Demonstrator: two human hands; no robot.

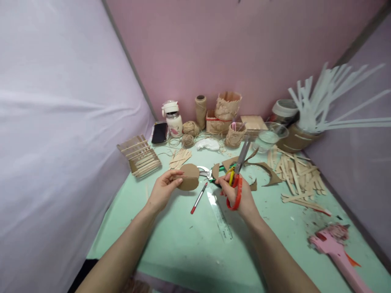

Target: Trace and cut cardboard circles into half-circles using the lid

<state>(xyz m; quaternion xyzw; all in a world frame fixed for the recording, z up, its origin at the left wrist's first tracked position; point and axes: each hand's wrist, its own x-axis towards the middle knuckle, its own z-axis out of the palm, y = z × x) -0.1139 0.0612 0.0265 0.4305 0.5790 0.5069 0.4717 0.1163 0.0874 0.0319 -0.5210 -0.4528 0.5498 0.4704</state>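
My left hand (165,189) pinches a round brown cardboard piece (188,177) and holds it just above the green table (183,244). My right hand (236,195) grips red-handled scissors (237,179) with its fingers through the loops; the grey blades point up and away toward the back of the table. The two hands are a short gap apart. Between them on the table lie a red pen (198,198) and a clear plastic ruler (220,215). Metal pliers (205,171) lie just behind the cardboard piece.
Brown cardboard offcuts (269,173) and a pile of wooden sticks (301,175) lie to the right. A pink glue gun (336,248) is near the right front. Twine balls (191,128), a jar (173,119), a phone (159,132), a glass bowl (270,136) and stick crates (140,155) line the back.
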